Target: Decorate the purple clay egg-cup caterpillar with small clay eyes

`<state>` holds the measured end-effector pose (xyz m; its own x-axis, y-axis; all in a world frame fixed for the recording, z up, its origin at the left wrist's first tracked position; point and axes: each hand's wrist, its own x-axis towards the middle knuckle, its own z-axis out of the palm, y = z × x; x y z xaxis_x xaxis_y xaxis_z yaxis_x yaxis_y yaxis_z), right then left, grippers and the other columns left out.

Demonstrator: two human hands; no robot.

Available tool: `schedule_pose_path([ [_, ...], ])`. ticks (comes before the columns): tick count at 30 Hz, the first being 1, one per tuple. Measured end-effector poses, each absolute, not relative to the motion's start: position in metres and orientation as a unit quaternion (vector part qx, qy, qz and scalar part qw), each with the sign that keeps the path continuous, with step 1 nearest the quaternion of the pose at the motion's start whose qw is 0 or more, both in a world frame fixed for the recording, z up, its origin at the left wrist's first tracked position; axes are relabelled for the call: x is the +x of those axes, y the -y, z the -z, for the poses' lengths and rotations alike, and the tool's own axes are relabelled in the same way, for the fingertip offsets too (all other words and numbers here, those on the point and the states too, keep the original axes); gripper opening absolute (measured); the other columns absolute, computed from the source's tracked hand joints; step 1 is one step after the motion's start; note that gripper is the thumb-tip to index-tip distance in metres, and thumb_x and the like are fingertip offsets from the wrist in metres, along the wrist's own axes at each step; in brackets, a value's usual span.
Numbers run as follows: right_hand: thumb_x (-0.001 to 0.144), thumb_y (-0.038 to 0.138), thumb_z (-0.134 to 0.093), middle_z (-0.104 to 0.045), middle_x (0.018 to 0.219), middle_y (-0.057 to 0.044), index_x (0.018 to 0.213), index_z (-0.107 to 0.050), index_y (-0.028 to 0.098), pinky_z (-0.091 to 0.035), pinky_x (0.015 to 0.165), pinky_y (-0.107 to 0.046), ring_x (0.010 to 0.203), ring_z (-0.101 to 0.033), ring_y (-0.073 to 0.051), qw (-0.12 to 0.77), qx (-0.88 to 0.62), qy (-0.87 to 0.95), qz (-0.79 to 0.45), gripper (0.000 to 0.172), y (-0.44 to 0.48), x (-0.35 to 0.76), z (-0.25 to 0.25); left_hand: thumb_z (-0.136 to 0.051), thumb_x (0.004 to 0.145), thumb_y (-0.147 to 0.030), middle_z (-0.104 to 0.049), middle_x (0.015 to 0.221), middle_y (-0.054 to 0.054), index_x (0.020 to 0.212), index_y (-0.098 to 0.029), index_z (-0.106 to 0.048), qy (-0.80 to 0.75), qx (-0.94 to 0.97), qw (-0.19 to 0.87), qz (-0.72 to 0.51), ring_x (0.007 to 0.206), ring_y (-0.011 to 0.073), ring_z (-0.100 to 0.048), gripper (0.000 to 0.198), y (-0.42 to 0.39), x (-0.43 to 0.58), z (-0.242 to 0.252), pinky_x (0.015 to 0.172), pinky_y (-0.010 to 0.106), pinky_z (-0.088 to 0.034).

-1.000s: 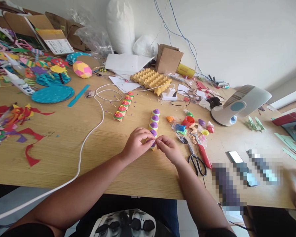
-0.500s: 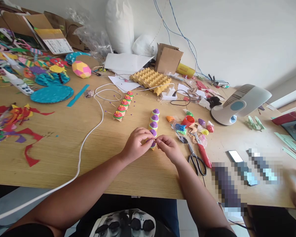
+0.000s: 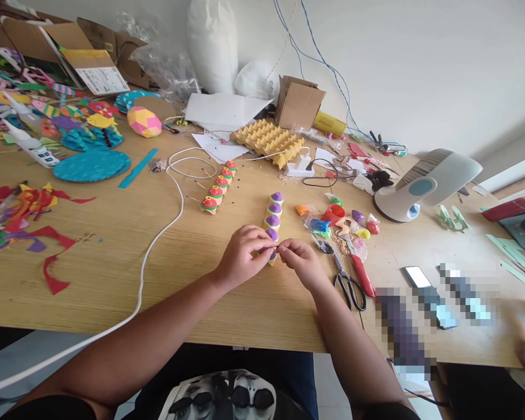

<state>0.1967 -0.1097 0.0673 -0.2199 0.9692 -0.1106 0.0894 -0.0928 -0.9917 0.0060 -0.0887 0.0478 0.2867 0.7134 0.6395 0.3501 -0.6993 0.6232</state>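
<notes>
My left hand (image 3: 247,255) and my right hand (image 3: 300,263) meet fingertip to fingertip, both closed in a pinch. Whatever lies between the fingertips is too small to make out. Just behind and under them stands a strip of egg carton (image 3: 274,220) with purple, pointed clay tops on its cups; its near end is partly hidden by my fingers. Farther left sits a second egg carton strip (image 3: 218,192), its cups covered in red and green clay with yellow rings, and thin purple-tipped sticks poke out of its sides.
Bagged coloured clay (image 3: 319,225) lies around a red cup (image 3: 333,214) on the right, near black-handled scissors (image 3: 349,286) and a red-handled knife (image 3: 363,275). A white cable (image 3: 146,256) crosses the table at left. A fan (image 3: 424,184) and an egg tray (image 3: 266,140) stand behind.
Almost nothing differs. The pinched fingertips of both hands have shifted very slightly, staying together over the near end of the purple-topped strip.
</notes>
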Motion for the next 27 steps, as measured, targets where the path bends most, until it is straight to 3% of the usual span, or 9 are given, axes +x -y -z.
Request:
schedule_pose_path([
  [15, 0.086, 0.05, -0.068, -0.046, 0.065, 0.004, 0.081, -0.066, 0.019, -0.025, 0.056, -0.027, 0.059, -0.034, -0.01, 0.373, -0.486, 0.549, -0.569, 0.031, 0.109, 0.198, -0.065, -0.072, 0.091, -0.022, -0.075, 0.093, 0.002, 0.09, -0.023, -0.077, -0.371, 0.758, 0.208, -0.495, 0.097, 0.0186, -0.067, 0.005, 0.082, 0.003, -0.047, 0.092, 0.035, -0.052],
  [20, 0.085, 0.051, -0.066, -0.048, 0.066, 0.004, 0.084, -0.065, 0.019, -0.023, 0.056, -0.027, 0.057, -0.033, -0.01, 0.371, -0.502, 0.539, -0.565, 0.032, 0.106, 0.2, -0.061, -0.072, 0.091, -0.024, -0.075, 0.091, 0.001, 0.09, -0.023, -0.078, -0.411, 0.787, 0.219, -0.404, 0.09, 0.0173, -0.068, 0.007, 0.075, -0.01, -0.049, 0.084, 0.031, -0.051],
  [27, 0.084, 0.051, -0.065, -0.049, 0.066, 0.004, 0.084, -0.065, 0.019, -0.025, 0.057, -0.028, 0.059, -0.035, -0.011, 0.376, -0.508, 0.541, -0.556, 0.032, 0.103, 0.201, -0.059, -0.066, 0.096, -0.025, -0.075, 0.089, 0.001, 0.094, -0.025, -0.08, -0.383, 0.87, 0.124, -0.285, 0.088, 0.0178, -0.066, 0.014, 0.072, -0.021, -0.053, 0.079, 0.031, -0.048],
])
